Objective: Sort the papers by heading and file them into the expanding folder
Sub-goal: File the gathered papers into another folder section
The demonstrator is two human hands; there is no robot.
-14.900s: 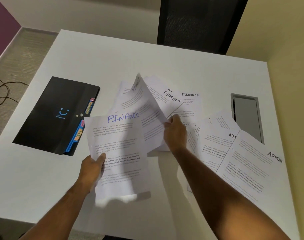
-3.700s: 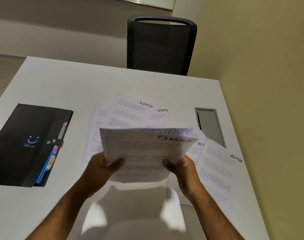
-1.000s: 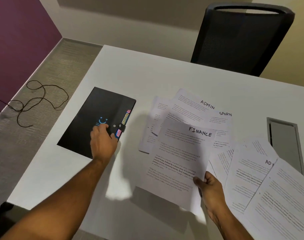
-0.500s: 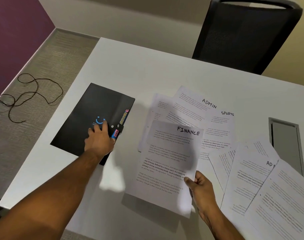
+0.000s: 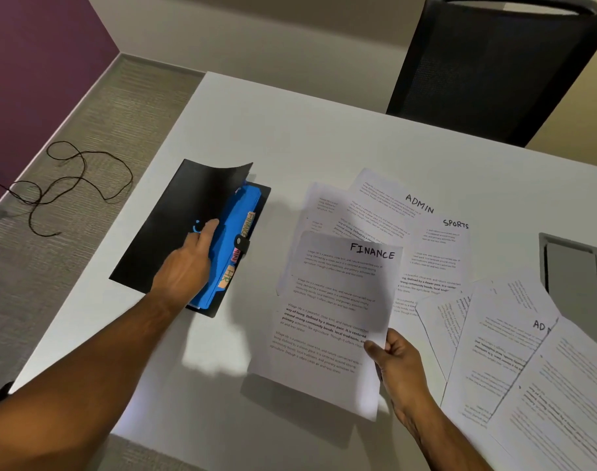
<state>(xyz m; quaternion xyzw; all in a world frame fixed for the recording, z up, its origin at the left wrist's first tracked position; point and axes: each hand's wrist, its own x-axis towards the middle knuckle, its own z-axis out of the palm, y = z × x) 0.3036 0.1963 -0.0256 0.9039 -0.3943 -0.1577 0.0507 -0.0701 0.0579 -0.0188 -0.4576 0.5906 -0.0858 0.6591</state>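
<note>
two hands, left hand (image 5: pixel 188 263) lifting black folder (image 5: pixel 174 229) flap, right hand (image 5: pixel 397 360) pinching finance sheets (image 5: pixel 334 311)

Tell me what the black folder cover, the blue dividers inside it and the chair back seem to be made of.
The folder cover looks like thin matte black plastic: its lifted flap curls without creasing. The blue dividers look like smooth, stiffer plastic, bright and even in colour, with paper-like labels on their tabs. The chair back seems to be black woven mesh in a plastic frame; a fine weave shows, though the frame's material stays uncertain.
</note>
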